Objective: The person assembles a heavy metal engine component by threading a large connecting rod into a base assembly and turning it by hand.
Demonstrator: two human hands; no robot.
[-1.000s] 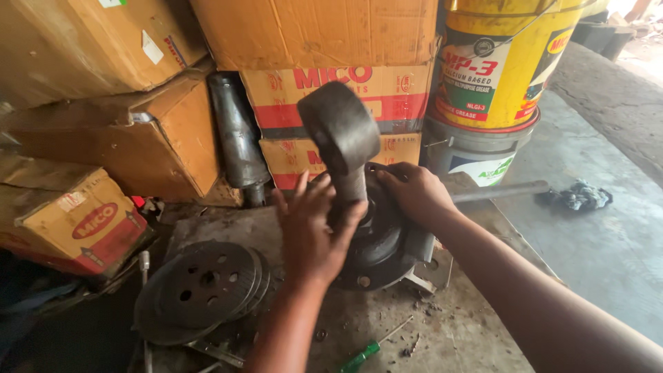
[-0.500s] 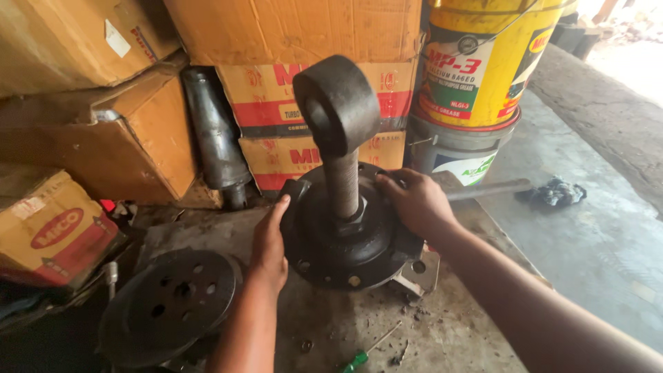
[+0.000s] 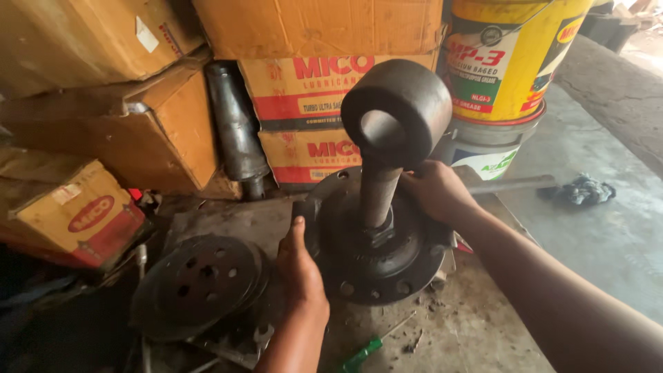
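So, heavy dark flanged hub w/ upright shaft ending in a thick ring eye sits on the dirty concrete bench top, centre frame, tilted a bit toward the cam. Left hand grips the flange rim on its near-left edge, thumb up along the rim; right hand is closed on the far-right rim behind the shaft. Both grasping the hub, neither on the shaft. Judgement: part looks top-heavy, so keep both hands low on the flange, opposite sides, fingers out from under the rim, and move it slow so the eye doesn't swing over. Just left lies a dark perforated disc; a green-handled screwdriver lies near the front edge. Containers: yellow grease bucket stacked on a grey/white pail, both lidded, contents not visible. Cardboard cartons stacked behind and at left, closed, contents can't tell. Dark tapered metal sleeve leans between cartons. Crumpled rag at right on the floor.
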